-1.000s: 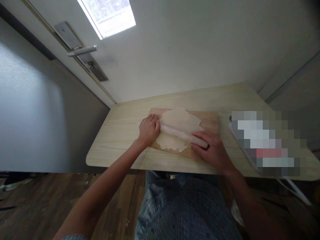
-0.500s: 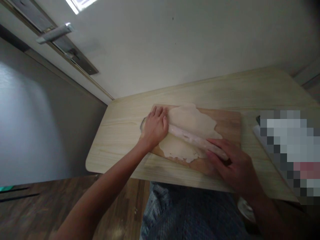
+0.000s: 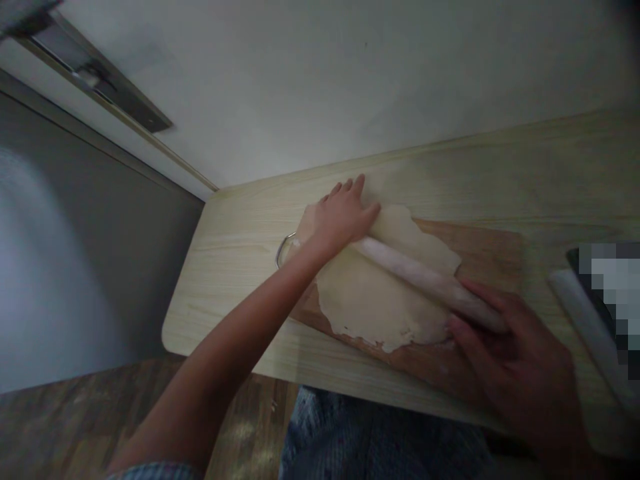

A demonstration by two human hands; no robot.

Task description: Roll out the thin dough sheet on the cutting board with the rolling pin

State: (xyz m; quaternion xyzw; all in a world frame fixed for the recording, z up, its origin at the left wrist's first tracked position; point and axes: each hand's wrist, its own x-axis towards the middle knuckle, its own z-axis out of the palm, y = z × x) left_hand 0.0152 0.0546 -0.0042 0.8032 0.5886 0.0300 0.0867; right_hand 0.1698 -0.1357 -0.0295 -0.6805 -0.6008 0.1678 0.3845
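A pale sheet of dough [image 3: 373, 300] lies flat on a wooden board [image 3: 480, 250]. A white rolling pin [image 3: 420, 279] rests across the dough, slanting from upper left to lower right. My left hand [image 3: 343, 215] presses flat on the pin's left end, fingers stretched forward. The pin's right end is under my right hand [image 3: 515, 363], whose fingers lie extended over it.
The board sits on a light wooden table [image 3: 240, 253] pushed against a white wall. A metal ring [image 3: 281, 250] shows at the board's left end. A white object [image 3: 590, 327] with a blurred patch lies at the right. Wooden floor is below the table's near edge.
Both hands have pushed the rolling pin away from me across the dough, leaving more flattened dough on my side. The view has shifted closer and downward.
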